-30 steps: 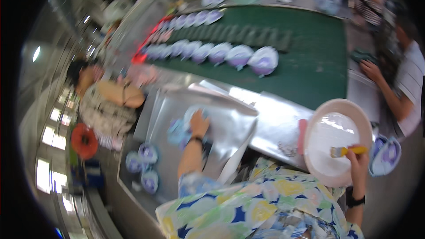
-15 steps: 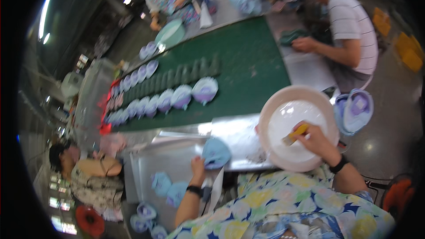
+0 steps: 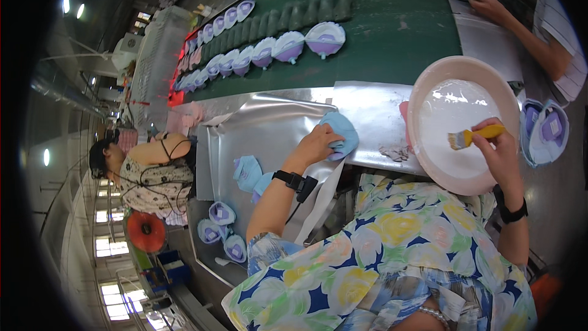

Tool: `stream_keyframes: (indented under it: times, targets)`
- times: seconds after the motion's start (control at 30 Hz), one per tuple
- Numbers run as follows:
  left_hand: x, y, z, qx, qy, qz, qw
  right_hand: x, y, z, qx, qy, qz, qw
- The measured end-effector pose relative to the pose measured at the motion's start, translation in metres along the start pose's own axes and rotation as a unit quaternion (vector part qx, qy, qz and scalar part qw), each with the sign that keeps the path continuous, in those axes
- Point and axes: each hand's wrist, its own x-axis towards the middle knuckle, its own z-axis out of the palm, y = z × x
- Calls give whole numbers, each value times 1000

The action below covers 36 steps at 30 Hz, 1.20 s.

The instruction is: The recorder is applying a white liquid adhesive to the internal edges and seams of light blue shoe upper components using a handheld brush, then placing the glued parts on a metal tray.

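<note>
My right hand point(image 3: 503, 154) is closed round the yellow handle of a paintbrush point(image 3: 484, 135). Its bristles hang over a pale pink basin point(image 3: 422, 86) with white liquid point(image 3: 462, 101) inside. At the near edge of the metal table, my left hand point(image 3: 318, 144) grips a rounded light-blue fabric piece point(image 3: 343, 132), which looks like a shoe upper. My fingers hide part of its near side. More light-blue fabric pieces point(image 3: 248, 173) lie on the metal tray to the left of that hand.
A green conveyor belt point(image 3: 398, 37) carries rows of blue-and-purple shoe pieces point(image 3: 324, 40) and dark green forms point(image 3: 294, 15). Other such pieces point(image 3: 545, 129) sit right of the basin and at the lower left point(image 3: 222, 213). One co-worker point(image 3: 153, 175) is at left, another's hand point(image 3: 490, 9) at far right.
The view has shifted, so the table sits higher and more to the right. My left hand has come further over the blue fabric piece. The brush stays in my right hand over the basin.
</note>
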Motion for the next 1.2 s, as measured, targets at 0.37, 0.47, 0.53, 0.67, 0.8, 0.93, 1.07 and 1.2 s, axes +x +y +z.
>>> stream_keyframes:
  times: [0.37,0.47,0.53,0.67,0.8,0.93,1.07,1.2]
  targets:
    - [13,31,-38,-711,203,-35,672,13,-19,5,-56,-19,-109,992]
    - [25,47,-26,-707,202,-35,677,29,-42,25,-94,-61,-191,975]
    - [31,84,-33,-776,162,-65,606,42,-55,41,-175,-75,-274,943]
    - [38,89,0,-638,132,-11,759,51,-74,69,-233,-146,-347,897]
    - [69,108,-2,-620,141,13,771,55,-67,74,-315,-187,-350,862]
    - [41,139,-34,-741,89,11,665,47,-84,70,-298,-159,-357,871]
    - [39,138,-37,-728,89,31,679,48,-91,74,-286,-185,-383,859]
    - [43,139,-29,-723,95,70,681,46,-94,77,-303,-185,-377,855]
